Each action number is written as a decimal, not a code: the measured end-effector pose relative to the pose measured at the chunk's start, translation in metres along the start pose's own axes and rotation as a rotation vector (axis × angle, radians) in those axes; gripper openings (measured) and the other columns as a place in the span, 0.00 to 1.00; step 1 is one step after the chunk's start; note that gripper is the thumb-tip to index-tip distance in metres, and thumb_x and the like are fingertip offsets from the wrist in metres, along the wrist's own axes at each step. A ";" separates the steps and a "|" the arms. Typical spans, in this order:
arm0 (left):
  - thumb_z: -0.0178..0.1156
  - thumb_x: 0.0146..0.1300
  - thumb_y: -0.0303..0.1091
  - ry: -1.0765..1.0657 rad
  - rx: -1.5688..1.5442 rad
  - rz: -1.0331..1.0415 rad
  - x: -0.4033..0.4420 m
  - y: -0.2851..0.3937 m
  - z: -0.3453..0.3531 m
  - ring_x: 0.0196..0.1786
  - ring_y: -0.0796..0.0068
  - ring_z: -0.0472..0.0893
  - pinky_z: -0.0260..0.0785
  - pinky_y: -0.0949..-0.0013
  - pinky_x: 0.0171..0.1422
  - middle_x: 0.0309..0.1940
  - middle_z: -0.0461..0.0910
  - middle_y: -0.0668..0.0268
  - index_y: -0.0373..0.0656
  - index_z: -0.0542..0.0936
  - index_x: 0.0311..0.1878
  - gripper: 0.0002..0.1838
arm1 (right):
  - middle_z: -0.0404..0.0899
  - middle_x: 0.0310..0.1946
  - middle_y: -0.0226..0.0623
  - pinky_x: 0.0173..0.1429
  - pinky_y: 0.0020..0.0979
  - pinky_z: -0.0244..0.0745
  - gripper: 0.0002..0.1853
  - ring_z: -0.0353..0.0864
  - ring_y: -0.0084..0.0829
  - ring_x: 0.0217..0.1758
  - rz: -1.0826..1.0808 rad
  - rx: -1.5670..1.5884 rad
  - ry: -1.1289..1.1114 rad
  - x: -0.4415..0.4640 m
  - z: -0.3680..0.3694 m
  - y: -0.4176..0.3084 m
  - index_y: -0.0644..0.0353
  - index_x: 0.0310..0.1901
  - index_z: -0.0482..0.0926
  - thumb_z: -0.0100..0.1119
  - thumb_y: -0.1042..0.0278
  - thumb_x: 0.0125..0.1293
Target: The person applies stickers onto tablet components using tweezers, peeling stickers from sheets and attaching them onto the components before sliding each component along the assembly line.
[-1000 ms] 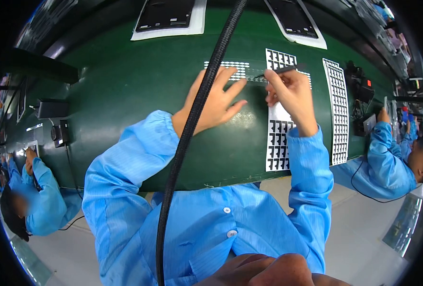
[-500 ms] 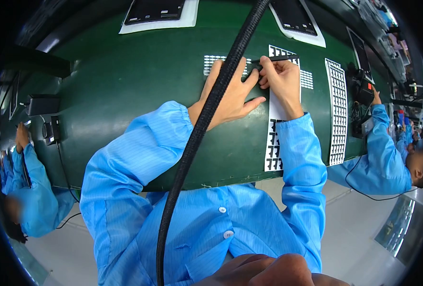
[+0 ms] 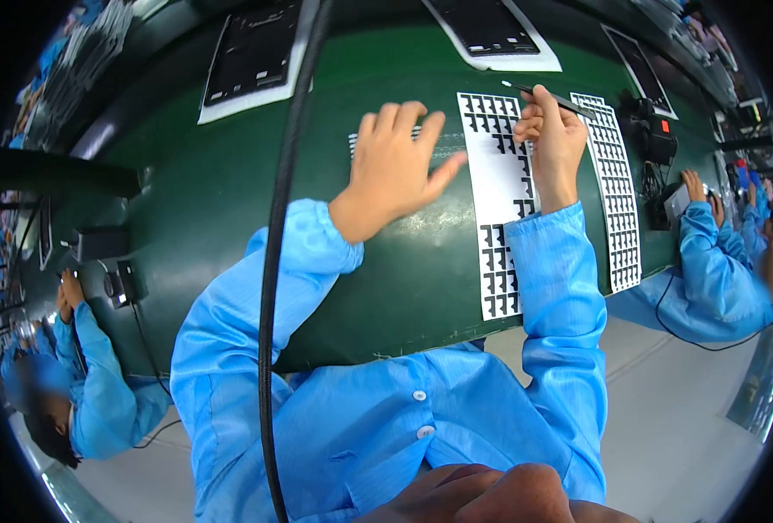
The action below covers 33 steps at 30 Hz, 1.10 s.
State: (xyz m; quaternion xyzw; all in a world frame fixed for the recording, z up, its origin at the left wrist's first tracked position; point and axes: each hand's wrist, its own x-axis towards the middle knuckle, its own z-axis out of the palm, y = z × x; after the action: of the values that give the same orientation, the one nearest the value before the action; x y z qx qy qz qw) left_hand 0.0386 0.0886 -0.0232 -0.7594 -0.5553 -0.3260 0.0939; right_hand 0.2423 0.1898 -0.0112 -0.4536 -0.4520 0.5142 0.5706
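My right hand point(image 3: 556, 144) pinches black tweezers point(image 3: 571, 105), held up over a long white sheet of black stickers point(image 3: 495, 187). A tiny white piece point(image 3: 506, 84) shows at their tip, pointing left. Part of the sheet's middle is bare white backing. My left hand point(image 3: 393, 166) is blurred slightly, its fingers spread and holding nothing. It is over or beside a small sheet of white labels point(image 3: 355, 141), mostly hidden by the hand; whether it touches the sheet I cannot tell.
Black panels on white foam lie at the back left point(image 3: 251, 52), back middle point(image 3: 491, 30) and right point(image 3: 643, 74). More sticker sheets point(image 3: 617, 192) lie to the right. A black cable point(image 3: 275, 261) crosses the view. Co-workers in blue sit left point(image 3: 112, 392) and right point(image 3: 722, 270).
The tweezers have risen away from the small label sheet, moving right with my right hand. My left hand has shifted down from the labels. The view has turned slightly.
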 end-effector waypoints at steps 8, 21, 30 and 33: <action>0.60 0.63 0.63 -0.281 0.018 -0.551 0.137 -0.054 0.086 0.40 0.49 0.87 0.78 0.53 0.42 0.35 0.88 0.52 0.39 0.88 0.35 0.31 | 0.79 0.23 0.38 0.18 0.24 0.72 0.16 0.78 0.24 0.16 -0.039 -0.032 0.131 -0.004 0.002 0.011 0.73 0.35 0.83 0.64 0.64 0.69; 0.63 0.64 0.32 0.033 -1.234 -0.774 0.150 -0.088 0.117 0.34 0.67 0.86 0.81 0.67 0.46 0.35 0.84 0.58 0.29 0.81 0.34 0.11 | 0.79 0.22 0.38 0.19 0.24 0.73 0.16 0.78 0.26 0.16 -0.120 0.072 0.214 0.004 -0.011 -0.004 0.73 0.35 0.83 0.63 0.63 0.70; 0.65 0.66 0.29 -0.284 -0.931 -0.798 -0.103 0.009 -0.114 0.26 0.87 0.63 0.57 0.76 0.29 0.20 0.67 0.77 0.47 0.66 0.23 0.19 | 0.78 0.25 0.35 0.24 0.25 0.72 0.17 0.77 0.27 0.21 -0.217 0.321 0.223 0.000 -0.041 -0.050 0.73 0.42 0.82 0.58 0.61 0.73; 0.64 0.66 0.24 -0.385 -1.027 -0.987 -0.172 0.045 -0.156 0.25 0.89 0.67 0.58 0.77 0.27 0.21 0.71 0.76 0.46 0.67 0.23 0.19 | 0.78 0.25 0.34 0.23 0.24 0.70 0.18 0.77 0.25 0.21 -0.145 0.328 0.051 -0.015 -0.035 -0.068 0.73 0.44 0.82 0.58 0.61 0.73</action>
State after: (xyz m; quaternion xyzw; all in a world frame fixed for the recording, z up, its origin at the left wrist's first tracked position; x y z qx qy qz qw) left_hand -0.0108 -0.1416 0.0036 -0.4133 -0.6165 -0.4102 -0.5300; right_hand 0.2879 0.1689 0.0484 -0.3335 -0.3788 0.5268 0.6839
